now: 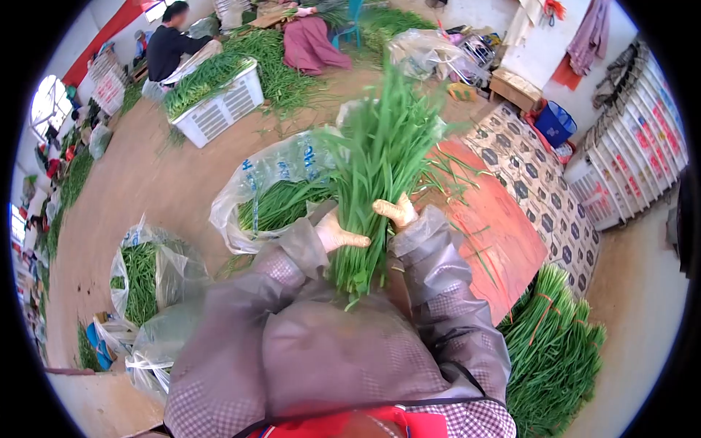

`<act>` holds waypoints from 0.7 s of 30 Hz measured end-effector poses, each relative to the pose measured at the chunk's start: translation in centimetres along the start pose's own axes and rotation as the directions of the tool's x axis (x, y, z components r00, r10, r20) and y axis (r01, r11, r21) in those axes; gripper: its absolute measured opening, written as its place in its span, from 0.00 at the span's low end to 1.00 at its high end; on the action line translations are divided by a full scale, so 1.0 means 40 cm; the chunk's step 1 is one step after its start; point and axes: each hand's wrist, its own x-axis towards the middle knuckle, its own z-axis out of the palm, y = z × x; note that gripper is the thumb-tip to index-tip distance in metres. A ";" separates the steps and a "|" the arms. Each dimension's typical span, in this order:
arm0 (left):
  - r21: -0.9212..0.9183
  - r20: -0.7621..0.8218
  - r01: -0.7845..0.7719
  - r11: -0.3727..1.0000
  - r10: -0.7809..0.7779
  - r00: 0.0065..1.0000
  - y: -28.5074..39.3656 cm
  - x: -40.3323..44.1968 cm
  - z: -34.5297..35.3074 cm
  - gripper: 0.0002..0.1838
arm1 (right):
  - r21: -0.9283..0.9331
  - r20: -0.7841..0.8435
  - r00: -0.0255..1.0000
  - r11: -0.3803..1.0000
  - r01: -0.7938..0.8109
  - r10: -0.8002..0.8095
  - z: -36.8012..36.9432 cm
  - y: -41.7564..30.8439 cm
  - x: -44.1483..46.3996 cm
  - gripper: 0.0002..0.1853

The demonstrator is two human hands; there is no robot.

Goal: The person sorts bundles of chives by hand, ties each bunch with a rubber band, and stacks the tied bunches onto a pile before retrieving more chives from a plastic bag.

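Upright before my chest stands a large bunch of garlic chives [369, 157], its leaf tips fanned out and blurred at the top. My left hand [340, 232], in a pale glove, is closed round the bunch's left side, thumb across the front. Slightly higher, my gloved right hand [398, 212] grips the right side; the fingers of both hands are hidden behind the leaves. Beside the bunch on the right is a reddish board [504, 244] with loose leaves on it. To the left, a clear plastic bag [237, 191] holds more chives.
Tied bundles of chives [551, 343] lie at my lower right. Another plastic bag of greens [137, 281] stands at left. A white crate [219, 109] of greens stands near a seated person [175, 44]. Stacked white crates [628, 146] and a blue bucket [555, 123] are at right.
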 end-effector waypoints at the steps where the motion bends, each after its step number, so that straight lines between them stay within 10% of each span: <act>1: 0.113 0.044 -0.053 0.992 0.048 0.998 -0.018 0.020 -0.007 0.44 | -0.112 0.028 0.999 0.993 0.044 -0.041 -0.011 -0.002 0.000 0.35; 6: 0.346 0.083 0.127 0.930 -0.166 0.983 0.126 0.078 0.028 0.50 | -0.452 -0.057 0.969 0.872 0.189 -0.240 -0.028 -0.049 0.023 0.37; 10: 0.223 0.194 -0.136 0.965 0.093 0.977 0.277 0.171 0.077 0.43 | -0.458 -0.159 0.929 0.859 0.230 -0.334 -0.013 -0.171 0.014 0.35; 14: 0.378 0.334 -0.116 0.919 -0.019 0.943 0.457 0.238 0.148 0.33 | -0.684 -0.066 0.952 0.708 0.175 -0.299 0.005 -0.377 -0.008 0.29; 16: 0.381 0.325 -0.110 0.918 -0.022 0.945 0.468 0.298 0.177 0.34 | -0.655 -0.036 0.877 0.674 0.342 -0.479 -0.010 -0.427 -0.014 0.26; 21: 0.528 0.385 -0.218 0.821 -0.003 0.923 0.256 0.562 0.146 0.44 | -0.786 -0.133 0.952 0.615 0.068 -0.275 -0.215 -0.469 -0.032 0.29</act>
